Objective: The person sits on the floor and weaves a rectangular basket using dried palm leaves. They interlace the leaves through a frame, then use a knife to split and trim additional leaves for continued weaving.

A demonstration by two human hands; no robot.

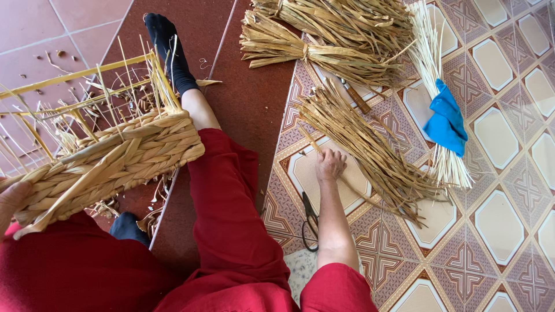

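Head view, looking down: the right hand (330, 164) is out on the patterned tiles (497, 219), fingers curled narrow at the near end of a loose bundle of flat dried straw (370, 150). They look pinched on one strand, though the grip itself is hard to make out. That bundle fans away from the fingertips toward the lower right and also runs up behind them, its long axis diagonal from upper left to lower right. The right hand is by far the nearer one.

The left hand (13, 199) is well apart at the left edge, pressed against the end of a half-woven basket (110, 159) resting on the person's lap. Only part of that hand shows, so I cannot tell how its fingers are set. Bare upright stakes stick out of the basket's top.

Counting outward: one basket, one loose bundle, two tied bundles (324, 55) at the top, one pale thin sheaf wrapped in blue cloth (446, 121) at right. One pair of black scissors (310, 222) lies just beside the right forearm.
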